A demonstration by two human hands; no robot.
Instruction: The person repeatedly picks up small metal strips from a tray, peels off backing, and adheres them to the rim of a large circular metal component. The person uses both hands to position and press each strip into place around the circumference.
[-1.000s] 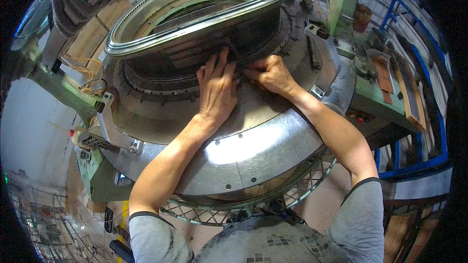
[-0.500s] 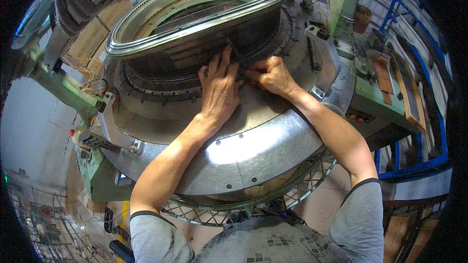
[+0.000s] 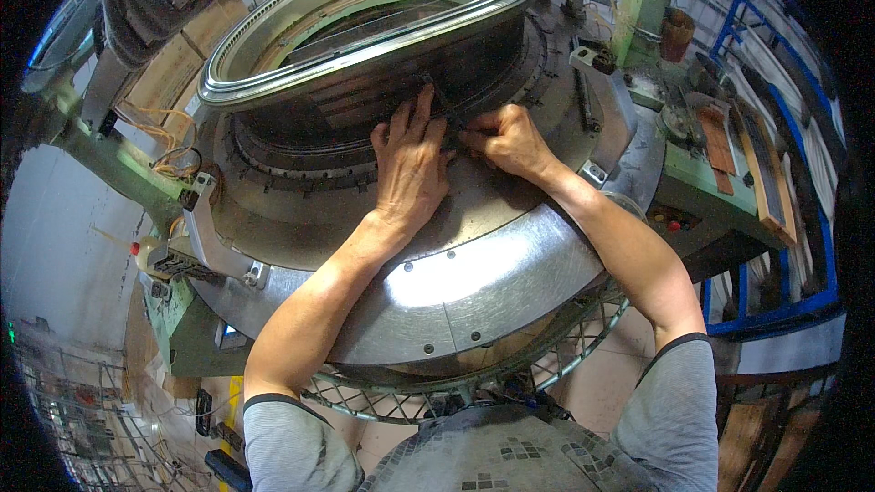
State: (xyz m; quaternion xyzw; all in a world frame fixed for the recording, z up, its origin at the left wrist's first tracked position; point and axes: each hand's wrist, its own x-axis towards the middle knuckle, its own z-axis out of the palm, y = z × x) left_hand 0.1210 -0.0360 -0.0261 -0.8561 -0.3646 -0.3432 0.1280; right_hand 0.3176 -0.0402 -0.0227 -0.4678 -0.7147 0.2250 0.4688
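Note:
A large round metal machine with a dark cylinder wall (image 3: 319, 109) and a shiny ring rim (image 3: 365, 59) stands in front of me. My left hand (image 3: 410, 159) lies against the base of that wall, back of the hand up, with its fingers stretched toward the cylinder. Just to its right, my right hand (image 3: 506, 141) is closed in a pinch low beside the wall. Whatever sits between its fingertips is hidden. A thin dark sliver (image 3: 439, 94) shows between the two hands, against the wall; I cannot tell whether the right fingers hold it.
A broad polished ring plate (image 3: 410, 319) curves beneath my forearms. Metal brackets (image 3: 214, 237) stand at its left. On the right, a green side table (image 3: 693, 173) carries a wooden frame (image 3: 764, 173), beside a blue rack (image 3: 802, 296). A green post (image 3: 643, 0) rises at the back.
Both hands keep the same place and pose. The thin dark sliver between them looks slightly shifted and fainter.

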